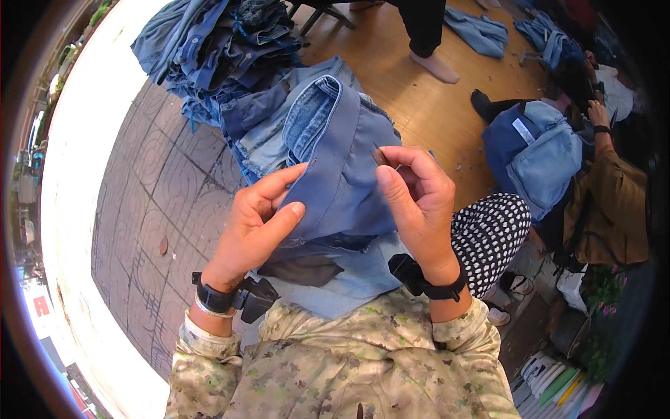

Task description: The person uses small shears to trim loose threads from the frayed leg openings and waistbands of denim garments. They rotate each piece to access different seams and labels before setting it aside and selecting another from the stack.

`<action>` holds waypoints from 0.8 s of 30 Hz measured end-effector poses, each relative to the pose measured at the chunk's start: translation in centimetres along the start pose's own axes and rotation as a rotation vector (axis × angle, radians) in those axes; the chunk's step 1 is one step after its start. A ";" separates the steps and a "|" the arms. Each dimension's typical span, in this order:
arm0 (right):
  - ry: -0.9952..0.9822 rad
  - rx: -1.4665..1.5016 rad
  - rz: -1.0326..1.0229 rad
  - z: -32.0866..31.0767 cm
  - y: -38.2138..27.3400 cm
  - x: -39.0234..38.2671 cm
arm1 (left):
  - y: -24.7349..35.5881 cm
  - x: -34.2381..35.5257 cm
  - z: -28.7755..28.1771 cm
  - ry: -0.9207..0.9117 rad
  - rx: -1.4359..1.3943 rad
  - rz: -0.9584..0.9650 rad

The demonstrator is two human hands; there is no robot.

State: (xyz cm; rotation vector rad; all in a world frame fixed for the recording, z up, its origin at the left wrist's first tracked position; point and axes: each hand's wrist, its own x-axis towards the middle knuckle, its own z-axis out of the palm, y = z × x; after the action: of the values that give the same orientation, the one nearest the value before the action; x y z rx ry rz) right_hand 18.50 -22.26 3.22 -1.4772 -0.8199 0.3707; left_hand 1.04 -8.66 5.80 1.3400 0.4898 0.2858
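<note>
A pair of blue jeans (335,188) lies over my lap with its waistband turned up toward me. My left hand (255,223) pinches the waistband's left edge between thumb and fingers, close to a small slit that looks like a buttonhole. In my right hand (422,202) is a small dark pointed tool (380,156), gripped between thumb and forefinger. Its tip lies against or just over the denim; its exact kind is too small to tell. Beneath the waistband, a dark grey cloth patch (303,270) shows on lighter denim.
A tall pile of folded jeans (216,49) rises at the far left on paving tiles (150,202). Wooden flooring (370,49) spreads ahead, with another person's foot (434,66) on it. At the right, a person in brown (611,202) sits by more denim (541,157).
</note>
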 end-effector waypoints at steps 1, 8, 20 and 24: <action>-0.002 0.027 0.083 -0.5 0.1 0.0 | 0.0 0.0 -0.3 0.015 -0.056 -0.031; 0.098 0.119 0.268 -4.9 4.1 0.4 | 0.1 1.1 -2.8 0.018 -0.028 -0.105; -0.064 -0.013 0.641 -8.2 16.5 2.8 | 6.7 7.7 -6.8 -0.260 0.516 -0.262; -0.141 0.125 0.759 -7.1 19.7 2.6 | 7.5 10.9 -6.3 -0.186 0.632 -0.206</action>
State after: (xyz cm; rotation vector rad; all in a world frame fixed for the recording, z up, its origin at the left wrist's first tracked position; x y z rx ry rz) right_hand 30.16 -23.65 -14.31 -1.6154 -0.3012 1.0808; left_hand 7.97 3.53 10.26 1.8890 0.5802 -0.1836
